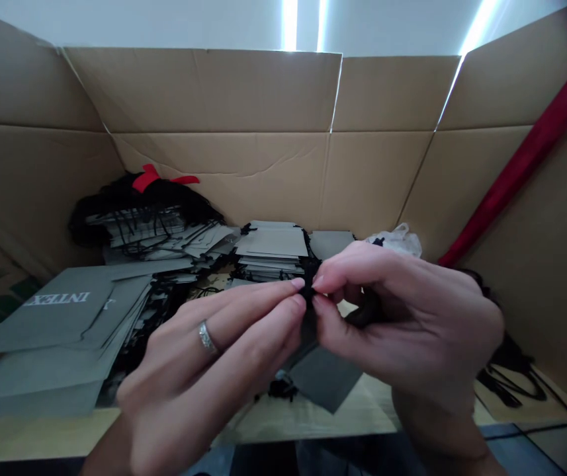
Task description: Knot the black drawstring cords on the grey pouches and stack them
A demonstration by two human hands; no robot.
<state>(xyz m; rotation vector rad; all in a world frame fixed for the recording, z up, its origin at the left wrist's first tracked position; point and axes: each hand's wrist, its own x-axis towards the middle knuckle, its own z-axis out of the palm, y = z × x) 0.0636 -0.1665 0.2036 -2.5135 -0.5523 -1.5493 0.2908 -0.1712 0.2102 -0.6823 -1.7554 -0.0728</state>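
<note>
the left hand, a silver ring on one finger, and the right hand meet at the fingertips, each grip closed in a tight pinch on a black cord, just above a dark grey paper bag. more grey paper bags, one printed intex, lie in loose piles toward the left wall of the cardboard box, a red ribbon near its back wall.
</note>
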